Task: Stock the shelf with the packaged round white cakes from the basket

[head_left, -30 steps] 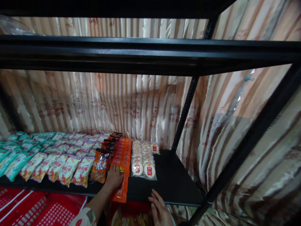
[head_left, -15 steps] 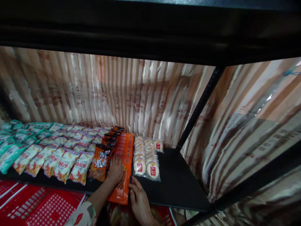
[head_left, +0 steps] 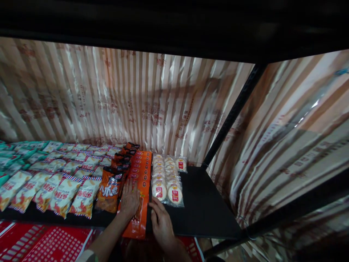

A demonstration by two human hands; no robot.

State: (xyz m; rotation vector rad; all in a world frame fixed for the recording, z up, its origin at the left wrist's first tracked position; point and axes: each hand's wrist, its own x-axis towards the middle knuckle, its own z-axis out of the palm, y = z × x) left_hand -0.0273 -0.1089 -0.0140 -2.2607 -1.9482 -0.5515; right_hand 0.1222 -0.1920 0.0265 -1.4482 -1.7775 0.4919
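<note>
A row of long orange snack packets point(head_left: 140, 174) runs front to back on the black shelf point(head_left: 201, 211). My left hand point(head_left: 130, 199) lies flat on the front orange packet with its fingers stretched out. My right hand point(head_left: 161, 222) rests on the shelf just right of that packet, fingers extended and touching its right edge. Round white cakes in clear wrappers point(head_left: 167, 178) lie in two rows directly right of the orange packets. Dark orange bags point(head_left: 110, 189) stand directly left of them.
White-and-orange snack bags point(head_left: 64, 189) and teal bags point(head_left: 11, 160) fill the shelf's left part. Red plastic baskets point(head_left: 40, 243) sit below the shelf. A black upright post point(head_left: 231, 116) stands at the back right, an upper shelf point(head_left: 174, 25) overhangs, and a striped curtain point(head_left: 136, 102) hangs behind.
My right hand moved left from the shelf's front edge to the orange packet's right side. My left hand stayed on the packet. The view dropped lower under the upper shelf.
</note>
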